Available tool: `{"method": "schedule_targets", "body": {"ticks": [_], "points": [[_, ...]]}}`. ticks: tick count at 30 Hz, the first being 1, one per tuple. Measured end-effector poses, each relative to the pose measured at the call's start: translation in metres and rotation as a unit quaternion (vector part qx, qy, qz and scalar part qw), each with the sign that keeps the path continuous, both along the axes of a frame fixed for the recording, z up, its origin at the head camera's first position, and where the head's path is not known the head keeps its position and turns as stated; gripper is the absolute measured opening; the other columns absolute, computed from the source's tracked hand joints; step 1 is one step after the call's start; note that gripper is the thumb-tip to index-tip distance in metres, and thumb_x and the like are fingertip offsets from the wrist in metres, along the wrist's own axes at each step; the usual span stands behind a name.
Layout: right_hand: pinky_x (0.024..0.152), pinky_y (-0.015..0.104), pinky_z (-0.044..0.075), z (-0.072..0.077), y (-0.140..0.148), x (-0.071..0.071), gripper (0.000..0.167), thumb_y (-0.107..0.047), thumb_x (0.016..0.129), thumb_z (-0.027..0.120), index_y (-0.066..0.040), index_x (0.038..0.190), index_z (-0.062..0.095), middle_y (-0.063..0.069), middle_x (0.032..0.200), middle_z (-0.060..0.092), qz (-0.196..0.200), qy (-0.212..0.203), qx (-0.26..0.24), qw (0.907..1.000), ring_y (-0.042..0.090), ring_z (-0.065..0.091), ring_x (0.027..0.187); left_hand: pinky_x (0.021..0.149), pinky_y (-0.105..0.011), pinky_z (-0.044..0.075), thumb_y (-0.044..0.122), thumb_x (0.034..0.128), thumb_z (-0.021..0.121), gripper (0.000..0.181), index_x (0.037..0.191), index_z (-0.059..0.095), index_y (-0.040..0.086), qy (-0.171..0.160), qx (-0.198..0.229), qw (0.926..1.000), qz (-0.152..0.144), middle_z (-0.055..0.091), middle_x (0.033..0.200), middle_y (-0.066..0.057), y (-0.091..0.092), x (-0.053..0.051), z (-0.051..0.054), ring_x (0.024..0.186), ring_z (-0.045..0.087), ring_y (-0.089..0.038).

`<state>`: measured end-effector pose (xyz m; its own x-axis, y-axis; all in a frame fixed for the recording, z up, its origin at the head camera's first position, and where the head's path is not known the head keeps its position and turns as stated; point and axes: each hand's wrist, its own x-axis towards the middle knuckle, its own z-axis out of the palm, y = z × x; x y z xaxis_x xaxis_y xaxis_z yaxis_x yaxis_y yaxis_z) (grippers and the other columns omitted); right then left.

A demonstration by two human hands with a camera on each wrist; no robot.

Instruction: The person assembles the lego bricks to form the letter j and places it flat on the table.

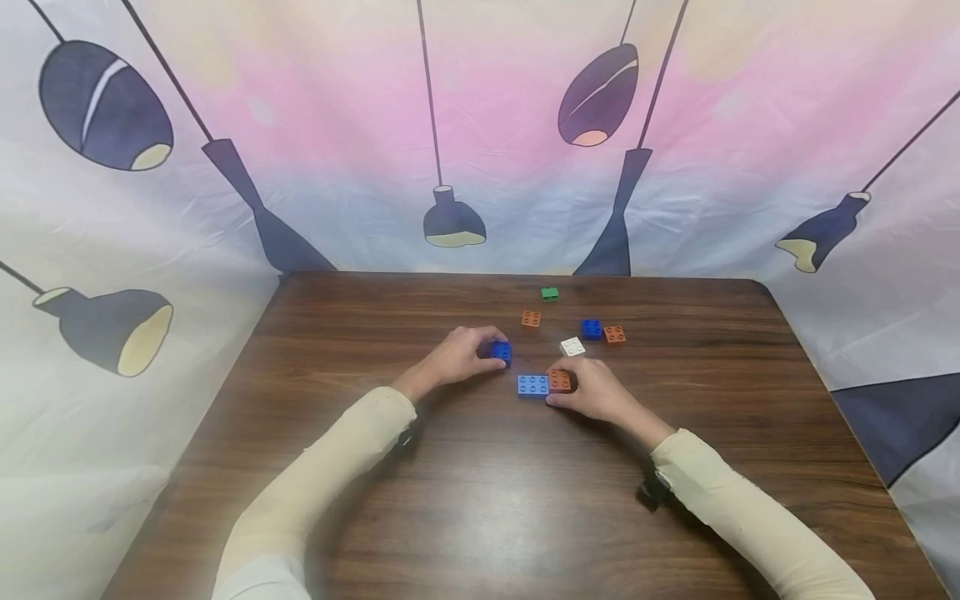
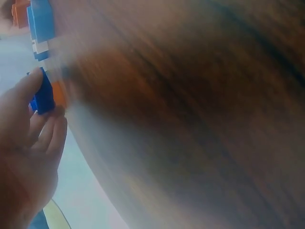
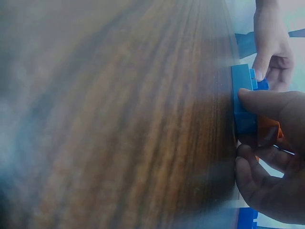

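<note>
My left hand (image 1: 457,357) pinches a dark blue toy building brick (image 1: 502,353) between thumb and fingers. In the left wrist view this brick (image 2: 45,95) is tilted, its smooth side facing the camera. To its right on the table lies a longer light blue brick (image 1: 533,385). An orange brick (image 1: 559,381) sits on top of that brick's right end, studs up. My right hand (image 1: 596,387) grips the pair there; in the right wrist view the thumb presses the side of the light blue brick (image 3: 244,114), while fingers partly hide the orange brick (image 3: 268,130).
Beyond the hands lie a white brick (image 1: 572,347), another dark blue brick (image 1: 591,329) beside an orange one (image 1: 615,334), a second loose orange brick (image 1: 531,318), and a green brick (image 1: 550,293) near the back edge. A lamp-patterned cloth (image 1: 360,167) hangs behind the wooden table (image 1: 480,500).
</note>
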<state>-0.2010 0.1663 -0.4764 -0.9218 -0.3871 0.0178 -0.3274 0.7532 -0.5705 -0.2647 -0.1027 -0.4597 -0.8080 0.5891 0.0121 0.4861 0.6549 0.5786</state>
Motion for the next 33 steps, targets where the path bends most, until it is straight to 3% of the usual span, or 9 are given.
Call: {"method": "schedule_targets", "body": {"ticks": [4,10,21,33], "points": [[0.071,0.033,0.047,0.0,0.0,0.0,0.04,-0.029,0.083,0.087,-0.009,0.114,0.073,-0.002,0.093,0.068,-0.002,-0.005,0.0,1.0,0.015,0.057,0.082,0.094,-0.037,0.056,0.03,0.0941,0.076,0.042,0.13,0.065,0.011,-0.004,0.007,1.0,-0.004,0.071,0.114,-0.003,0.0,0.002,0.001,0.108,0.067,-0.019],[0.071,0.033,0.047,-0.001,0.0,0.0,0.04,-0.029,0.083,0.087,-0.009,0.114,0.073,-0.002,0.092,0.067,-0.002,-0.004,0.002,1.0,0.015,0.057,0.081,0.101,-0.038,0.051,0.032,0.0944,0.075,0.045,0.133,0.065,0.012,0.008,-0.005,0.9998,-0.02,0.069,0.125,-0.003,0.001,0.008,0.004,0.118,0.063,-0.019],[0.07,0.033,0.047,0.001,0.0,0.0,0.041,-0.029,0.084,0.087,-0.008,0.116,0.072,-0.002,0.092,0.067,-0.004,-0.009,0.001,1.0,0.015,0.056,0.081,0.09,-0.029,0.054,0.039,0.093,0.076,0.042,0.128,0.071,0.016,0.009,0.019,0.997,-0.075,0.07,0.113,0.004,0.005,0.024,0.004,0.102,0.064,-0.009],[0.07,0.032,0.048,0.001,0.0,0.0,0.04,-0.028,0.083,0.087,-0.008,0.114,0.072,-0.001,0.092,0.068,-0.001,-0.005,-0.002,1.0,0.014,0.057,0.079,0.091,-0.027,0.053,0.041,0.0896,0.079,0.048,0.129,0.071,0.014,0.025,0.013,0.9954,-0.092,0.073,0.116,0.001,0.007,0.029,-0.002,0.104,0.066,-0.009]]}}
